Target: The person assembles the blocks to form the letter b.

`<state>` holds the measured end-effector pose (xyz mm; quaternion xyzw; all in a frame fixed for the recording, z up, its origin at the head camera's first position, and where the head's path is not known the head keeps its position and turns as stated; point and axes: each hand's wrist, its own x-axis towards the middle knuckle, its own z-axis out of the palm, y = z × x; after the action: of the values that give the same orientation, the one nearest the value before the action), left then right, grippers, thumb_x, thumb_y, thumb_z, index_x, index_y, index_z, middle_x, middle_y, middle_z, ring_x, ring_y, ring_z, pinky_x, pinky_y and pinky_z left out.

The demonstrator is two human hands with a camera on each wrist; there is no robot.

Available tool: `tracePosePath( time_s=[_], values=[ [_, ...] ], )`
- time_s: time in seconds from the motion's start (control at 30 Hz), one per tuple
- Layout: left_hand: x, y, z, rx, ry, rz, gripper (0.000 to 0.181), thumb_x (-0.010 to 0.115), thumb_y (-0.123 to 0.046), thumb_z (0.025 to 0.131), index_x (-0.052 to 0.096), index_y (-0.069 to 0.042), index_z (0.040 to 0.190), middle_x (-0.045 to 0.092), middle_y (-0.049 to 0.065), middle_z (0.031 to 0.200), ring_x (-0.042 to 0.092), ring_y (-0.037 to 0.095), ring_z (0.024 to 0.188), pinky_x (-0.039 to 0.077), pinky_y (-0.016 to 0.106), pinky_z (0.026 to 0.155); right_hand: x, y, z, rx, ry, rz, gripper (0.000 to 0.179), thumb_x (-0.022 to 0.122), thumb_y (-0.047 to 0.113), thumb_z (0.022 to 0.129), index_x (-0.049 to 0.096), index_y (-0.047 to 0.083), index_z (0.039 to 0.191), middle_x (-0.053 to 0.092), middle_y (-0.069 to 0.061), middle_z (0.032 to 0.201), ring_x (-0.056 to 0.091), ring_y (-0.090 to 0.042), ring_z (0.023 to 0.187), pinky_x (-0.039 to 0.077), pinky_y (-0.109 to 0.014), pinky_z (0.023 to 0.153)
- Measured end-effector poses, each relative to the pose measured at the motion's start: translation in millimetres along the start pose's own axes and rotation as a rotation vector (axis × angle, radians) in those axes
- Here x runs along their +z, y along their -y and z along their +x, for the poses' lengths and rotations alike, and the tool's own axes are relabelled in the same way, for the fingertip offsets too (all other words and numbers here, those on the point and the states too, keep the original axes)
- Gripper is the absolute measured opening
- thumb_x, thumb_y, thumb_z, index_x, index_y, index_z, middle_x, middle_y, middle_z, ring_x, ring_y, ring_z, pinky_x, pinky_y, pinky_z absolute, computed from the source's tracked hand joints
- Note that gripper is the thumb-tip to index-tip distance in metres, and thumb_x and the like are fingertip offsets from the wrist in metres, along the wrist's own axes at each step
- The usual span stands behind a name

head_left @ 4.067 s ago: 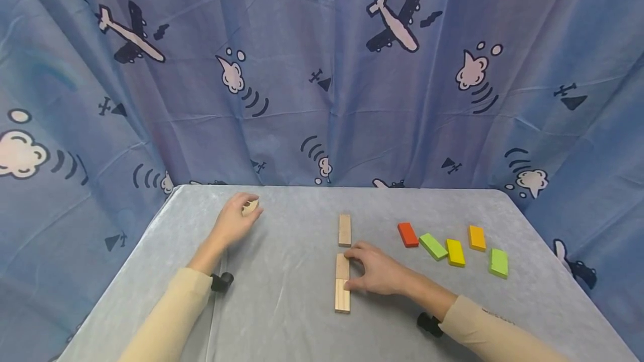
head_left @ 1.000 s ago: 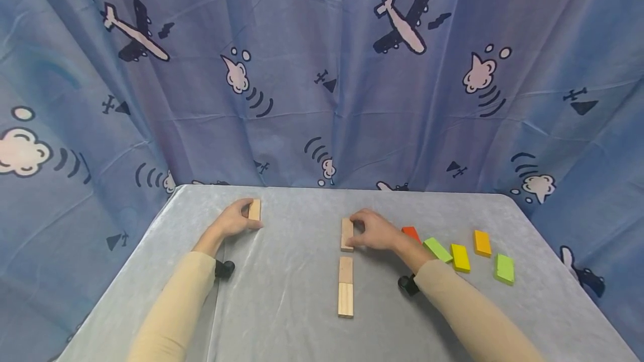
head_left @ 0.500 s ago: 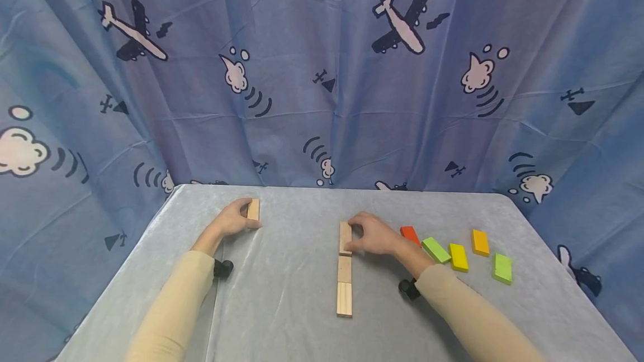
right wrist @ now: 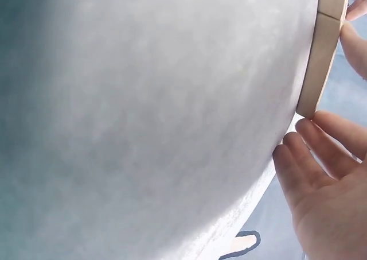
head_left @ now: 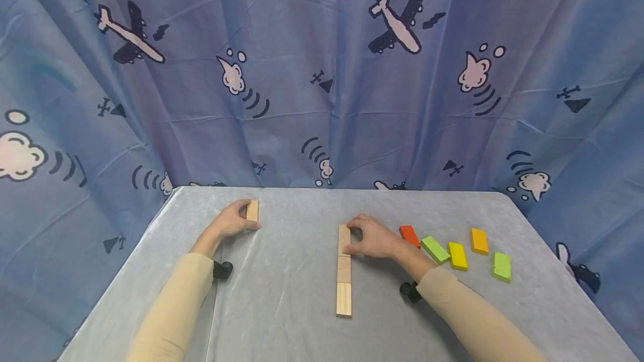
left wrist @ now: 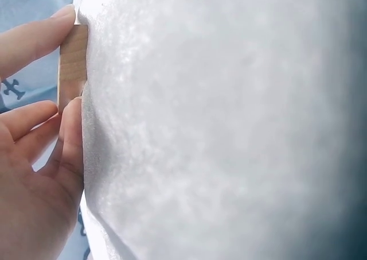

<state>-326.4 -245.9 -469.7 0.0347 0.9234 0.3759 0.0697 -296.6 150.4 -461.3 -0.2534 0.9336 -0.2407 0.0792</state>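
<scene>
The far wooden block (head_left: 343, 236) is now touching the far end of the middle wooden block (head_left: 344, 270), closing the gap that was separating them a second earlier. The near wooden block (head_left: 344, 300) is meeting the middle wooden block's other end, so the three are forming one straight row on the grey-covered table (head_left: 282, 306). The right hand (head_left: 374, 237), which was bending over the middle wooden block about four seconds ago, is now lying beyond it and to its right. It is grasping the far wooden block lengthwise: the thumb is pressing near the joint with the middle wooden block, while the fingertips are meeting the far end. The left hand (head_left: 231, 220) is staying well to the left of the middle wooden block and farther back, its forearm slanting inward from the near left. It is pinching the left wooden block (head_left: 252, 211) between thumb and fingers, one at each end; that block, tilted four seconds ago, is now lying flat. To the right of the middle wooden block, well apart from it, the red block (head_left: 410, 236), two green blocks (head_left: 435, 250) (head_left: 501, 266), the yellow block (head_left: 458, 256) and the orange block (head_left: 479, 241) are lying scattered.
</scene>
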Motion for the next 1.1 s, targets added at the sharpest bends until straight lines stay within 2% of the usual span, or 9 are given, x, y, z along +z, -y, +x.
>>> tracePosePath(
  time_s=[0.17, 0.5, 0.7, 0.87, 1.0, 1.1],
  values=[
    [0.2, -0.6, -1.9, 0.002, 0.008, -0.009, 0.092, 0.083, -0.027, 0.084, 0.033, 0.005, 0.154, 0.038, 0.031, 0.154, 0.037, 0.047, 0.141, 0.028, 0.058, 0.117, -1, 2, -3.7, 0.000, 0.012, -0.008, 0.068, 0.081, 0.041, 0.085, 0.062, -0.002, 0.134, 0.059, -0.015, 0.133, 0.054, -0.032, 0.124, 0.045, -0.049, 0.106],
    [-2.4, -2.4, -0.2, 0.035, -0.015, 0.027, 0.090, 0.085, -0.028, 0.081, 0.041, 0.009, 0.149, 0.046, 0.031, 0.147, 0.047, 0.046, 0.132, 0.037, 0.058, 0.111, 2, 11, -18.4, -0.035, 0.019, -0.001, 0.068, 0.080, 0.042, 0.085, 0.062, -0.003, 0.133, 0.057, -0.017, 0.132, 0.053, -0.033, 0.124, 0.044, -0.050, 0.106],
    [4.4, -5.8, 3.1, 0.088, -0.015, 0.044, 0.085, 0.085, -0.028, 0.080, 0.047, 0.012, 0.144, 0.053, 0.031, 0.141, 0.051, 0.045, 0.128, 0.040, 0.056, 0.110, 5, 14, -27.8, -0.025, 0.018, 0.016, 0.069, 0.081, 0.044, 0.083, 0.063, -0.001, 0.133, 0.057, -0.015, 0.132, 0.053, -0.034, 0.125, 0.044, -0.051, 0.106],
    [11.4, -16.8, 3.8, 0.132, -0.005, 0.041, 0.078, 0.083, -0.028, 0.081, 0.051, 0.012, 0.139, 0.056, 0.029, 0.138, 0.051, 0.044, 0.130, 0.040, 0.055, 0.111, 7, 16, -33.2, -0.012, 0.020, 0.017, 0.069, 0.081, 0.044, 0.083, 0.063, 0.001, 0.134, 0.056, -0.016, 0.135, 0.052, -0.033, 0.127, 0.043, -0.051, 0.108],
    [18.7, -29.2, 5.3, 0.152, 0.013, 0.037, 0.076, 0.084, -0.029, 0.081, 0.054, 0.011, 0.139, 0.060, 0.026, 0.135, 0.059, 0.036, 0.117, 0.047, 0.051, 0.102, 9, 16, -36.3, -0.018, 0.013, 0.021, 0.070, 0.081, 0.043, 0.083, 0.063, 0.000, 0.134, 0.057, -0.016, 0.135, 0.052, -0.033, 0.127, 0.042, -0.051, 0.108],
    [26.3, -38.2, 8.6, 0.174, 0.022, 0.053, 0.075, 0.084, -0.030, 0.081, 0.055, 0.009, 0.138, 0.061, 0.024, 0.133, 0.060, 0.030, 0.108, 0.049, 0.049, 0.098, 10, 17, -38.0, -0.037, 0.008, 0.014, 0.069, 0.082, 0.043, 0.083, 0.063, 0.000, 0.134, 0.058, -0.015, 0.132, 0.054, -0.032, 0.123, 0.044, -0.050, 0.106]
  ],
)
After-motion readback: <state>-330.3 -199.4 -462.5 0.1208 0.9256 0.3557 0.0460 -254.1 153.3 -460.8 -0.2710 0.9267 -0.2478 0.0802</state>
